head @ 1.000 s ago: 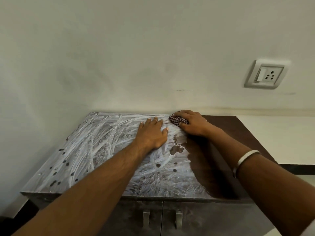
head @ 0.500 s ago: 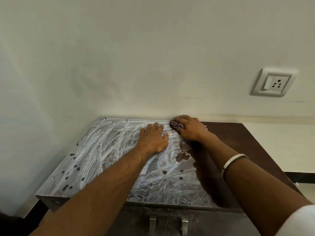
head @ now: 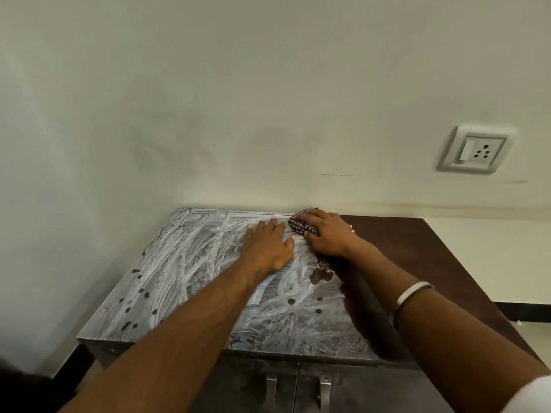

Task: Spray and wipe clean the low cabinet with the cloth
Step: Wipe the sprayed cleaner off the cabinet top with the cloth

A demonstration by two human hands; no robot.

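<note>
- Small red-and-white checked cloth (head: 301, 226) bunched at the back edge of the low dark-brown wooden cabinet (head: 417, 251), against the wall.
- Right hand (head: 326, 235): grip curled over the cloth, pressing it down.
- Left hand (head: 268, 247): grip apart, fingers flat on the white-smeared top just beside the cloth.
- Two metal door handles (head: 298, 387) below the front edge.
- White wall socket (head: 474, 150) up right.

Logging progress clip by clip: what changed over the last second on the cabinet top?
Hardly anything. The right hand still presses the red-and-white checked cloth at the back edge of the dark wooden low cabinet; the left hand stays flat beside it. The white smeared residue looks unchanged. Only the camera shifted.
</note>
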